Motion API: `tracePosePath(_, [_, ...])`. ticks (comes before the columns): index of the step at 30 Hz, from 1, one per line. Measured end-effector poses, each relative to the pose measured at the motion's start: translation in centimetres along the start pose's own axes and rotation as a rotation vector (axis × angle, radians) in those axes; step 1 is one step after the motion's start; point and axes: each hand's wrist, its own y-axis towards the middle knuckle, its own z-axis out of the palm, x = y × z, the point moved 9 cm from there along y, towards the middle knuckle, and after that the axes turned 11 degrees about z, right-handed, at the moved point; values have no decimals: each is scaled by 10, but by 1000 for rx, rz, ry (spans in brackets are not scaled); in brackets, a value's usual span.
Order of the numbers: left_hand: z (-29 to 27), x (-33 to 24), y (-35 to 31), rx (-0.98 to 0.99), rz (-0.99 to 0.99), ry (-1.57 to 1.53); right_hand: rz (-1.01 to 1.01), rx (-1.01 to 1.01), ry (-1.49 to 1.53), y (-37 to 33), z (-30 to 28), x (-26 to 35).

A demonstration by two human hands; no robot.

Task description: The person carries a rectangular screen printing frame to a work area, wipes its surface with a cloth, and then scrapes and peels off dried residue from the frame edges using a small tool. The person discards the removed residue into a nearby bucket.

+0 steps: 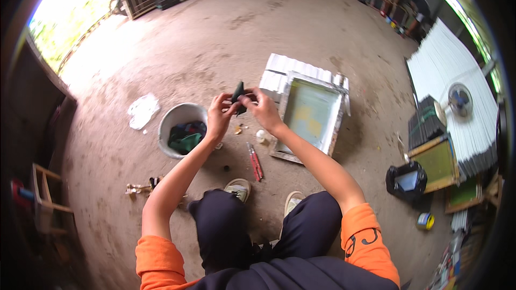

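Observation:
My left hand [219, 114] and my right hand [262, 108] meet in front of me, above the floor. Both pinch a small dark green piece of cloth [239, 96] between their fingers, and it stands up in a narrow fold. To the left of my left hand is a pale round bucket [167, 123] with crumpled dark and green cloths [188, 138] in it. A framed printing screen [317, 108] lies to the right of my right hand, its mesh greenish with yellow patches. Below the hands a red-handled hand tool [255, 162] lies on the floor.
White stacked sheets or blocks [298, 67] lie under the screen's far end. A white plastic bag [143, 110] and a brass-coloured metal item [137, 188] lie on the left. On the right are a fan [460, 99], a black-lined bin [406, 181], and a yellow can [425, 220].

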Motion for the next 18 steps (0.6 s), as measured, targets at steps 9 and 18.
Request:
tracePosePath(9, [-232,19,-116,-303,-117,409,-132,527,-376,2,267,-5])
tracePosePath(18, [-303,98,-255,-126,-523,1037,-245,1032,-818,-94,403,-113])
